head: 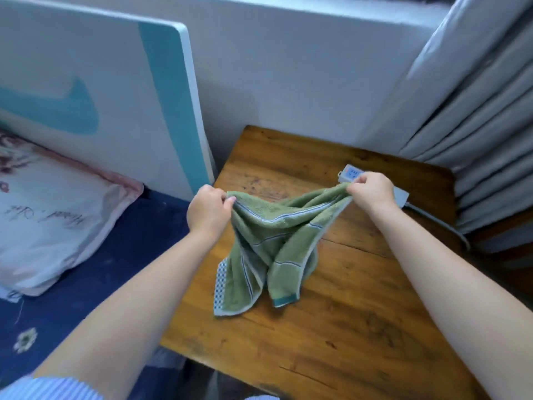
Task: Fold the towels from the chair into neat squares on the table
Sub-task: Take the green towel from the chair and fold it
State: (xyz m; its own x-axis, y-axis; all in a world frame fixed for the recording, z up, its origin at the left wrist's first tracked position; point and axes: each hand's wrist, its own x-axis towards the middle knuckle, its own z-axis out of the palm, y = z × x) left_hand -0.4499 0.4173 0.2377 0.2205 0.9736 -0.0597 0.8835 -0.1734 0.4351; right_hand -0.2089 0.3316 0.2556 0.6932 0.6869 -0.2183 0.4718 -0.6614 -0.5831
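Observation:
A green towel (268,241) with thin blue stripes and a checked border hangs bunched over the wooden table (346,327). My left hand (207,210) pinches its upper left edge, just past the table's left side. My right hand (372,189) pinches the upper right edge, over the back of the table. The towel sags between both hands, and its lower corners touch the tabletop. No chair is in view.
A white power strip (350,173) with a grey cable lies at the table's back right, partly behind my right hand. A bed with a dark blue sheet (121,255) and a pillow (49,223) is on the left. Grey curtains (484,125) hang at right.

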